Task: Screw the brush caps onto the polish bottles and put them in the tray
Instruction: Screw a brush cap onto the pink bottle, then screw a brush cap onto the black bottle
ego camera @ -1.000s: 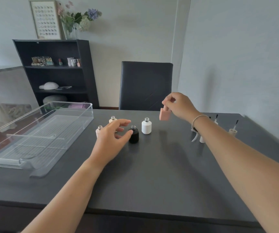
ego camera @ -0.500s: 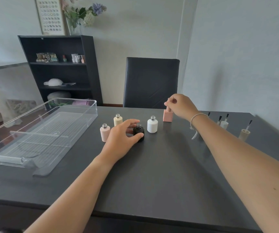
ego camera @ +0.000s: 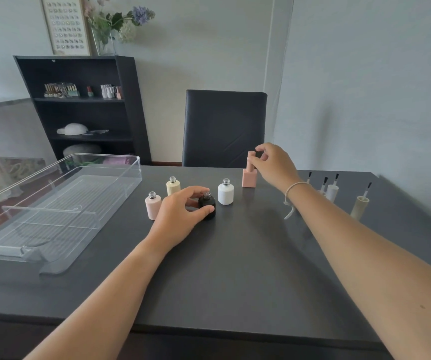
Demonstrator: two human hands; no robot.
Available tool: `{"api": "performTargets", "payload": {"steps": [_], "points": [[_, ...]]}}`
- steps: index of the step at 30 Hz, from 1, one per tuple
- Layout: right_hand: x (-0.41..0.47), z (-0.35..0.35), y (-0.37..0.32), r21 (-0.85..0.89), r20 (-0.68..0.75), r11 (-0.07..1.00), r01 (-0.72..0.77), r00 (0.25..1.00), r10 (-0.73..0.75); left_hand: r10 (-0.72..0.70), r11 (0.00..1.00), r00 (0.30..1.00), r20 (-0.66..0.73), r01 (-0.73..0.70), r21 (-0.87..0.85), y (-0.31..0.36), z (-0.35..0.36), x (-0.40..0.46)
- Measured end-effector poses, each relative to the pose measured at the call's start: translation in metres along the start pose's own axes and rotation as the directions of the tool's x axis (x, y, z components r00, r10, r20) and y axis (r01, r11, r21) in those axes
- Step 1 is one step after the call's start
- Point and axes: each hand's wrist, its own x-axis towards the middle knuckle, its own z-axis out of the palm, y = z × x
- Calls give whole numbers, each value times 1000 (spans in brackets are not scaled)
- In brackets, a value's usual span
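Several uncapped polish bottles stand mid-table: a pale pink bottle [ego camera: 153, 206], a cream bottle [ego camera: 173, 186], a black bottle [ego camera: 207, 205] and a white bottle [ego camera: 226, 192]. My left hand [ego camera: 180, 213] grips the black bottle between thumb and fingers. A peach square bottle [ego camera: 249, 177] with its cap on stands behind them; my right hand [ego camera: 274, 164] pinches its cap. Brush caps stand upside down at the right: a white cap [ego camera: 332, 191] and a beige cap [ego camera: 360, 206]. A clear plastic tray [ego camera: 61, 203] lies at the left with nothing in it.
A dark chair [ego camera: 224, 128] stands behind the grey table [ego camera: 235, 268]. A black bookshelf [ego camera: 84, 107] with small bottles stands at the back left. More brush tips [ego camera: 309, 175] show behind my right wrist.
My right hand lowered the peach bottle from the air onto the table and still pinches its cap. My left hand reached forward and closed round the black bottle.
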Motion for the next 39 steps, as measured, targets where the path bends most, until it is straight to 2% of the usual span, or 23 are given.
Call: {"api": "performTargets", "payload": {"steps": [3,11,19,26,32,39], "points": [[-12,-10,-1,23,-45,999,24,999,-22,4,1000,1000,1,-4,-1,1,0,0],[-49,-53,4,24,-46,996,81,996,-80,8,1000,1000,-5,-8,0,3,-1,-3],[-23,-116,0,-42,-27,997,62,998,-63,14,1000,1000,-2,-14,-19,5,-2,-3],[-5,-134,17,-103,203,994,23,979,-1,4,1000,1000,-1,-4,-19,5,-1,-3],[2,-125,23,-231,449,973,18,889,90,-12,1000,1000,6,12,-22,4,0,-2],[8,-106,19,-421,565,903,79,802,194,-7,1000,1000,4,7,4,2,0,0]]}}
